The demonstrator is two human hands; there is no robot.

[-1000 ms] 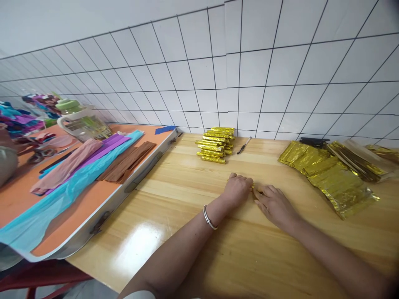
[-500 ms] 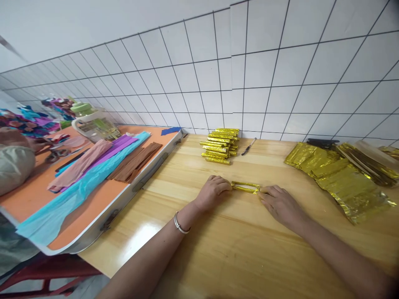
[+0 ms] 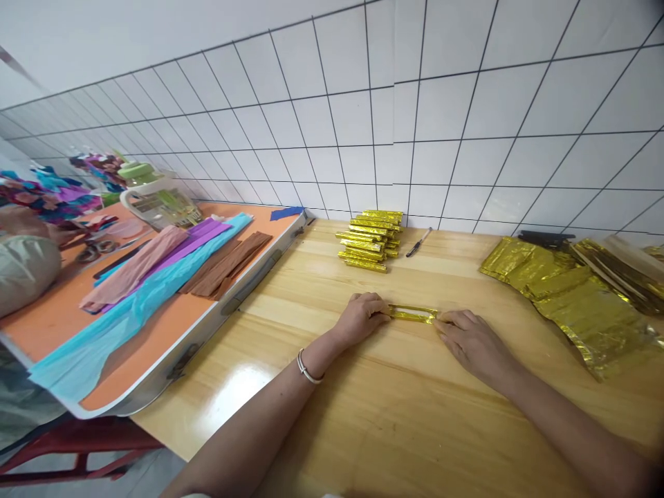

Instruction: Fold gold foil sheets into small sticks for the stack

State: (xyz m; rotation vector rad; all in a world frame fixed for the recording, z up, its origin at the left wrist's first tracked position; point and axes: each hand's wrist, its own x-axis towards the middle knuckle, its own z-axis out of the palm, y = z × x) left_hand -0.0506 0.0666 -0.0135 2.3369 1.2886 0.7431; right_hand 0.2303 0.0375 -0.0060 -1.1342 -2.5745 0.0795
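Note:
A narrow strip of gold foil (image 3: 413, 315), folded along its long edges with a pale middle showing, lies across the wooden table (image 3: 384, 415) between my hands. My left hand (image 3: 362, 318), with a silver bangle on the wrist, pinches the strip's left end. At the right end, the fingers of my right hand (image 3: 469, 342) are closed on it. Beyond them a stack of rolled gold foil pieces (image 3: 371, 242) sits near the wall. Flat gold foil sheets (image 3: 570, 301) lie spread to the right of my right hand.
A pen (image 3: 418, 243) lies beside the stack. At left, an orange-topped table (image 3: 140, 373) bears crepe paper strips (image 3: 140, 290), scissors (image 3: 97, 249) and a bottle with a green lid (image 3: 135, 173). Another person's sleeve (image 3: 28, 273) shows at the far left. A tiled wall (image 3: 353, 117) stands behind.
My left hand has moved left, away from my right, so the gold foil strip now shows between them. Over the last half second the hands have barely moved.

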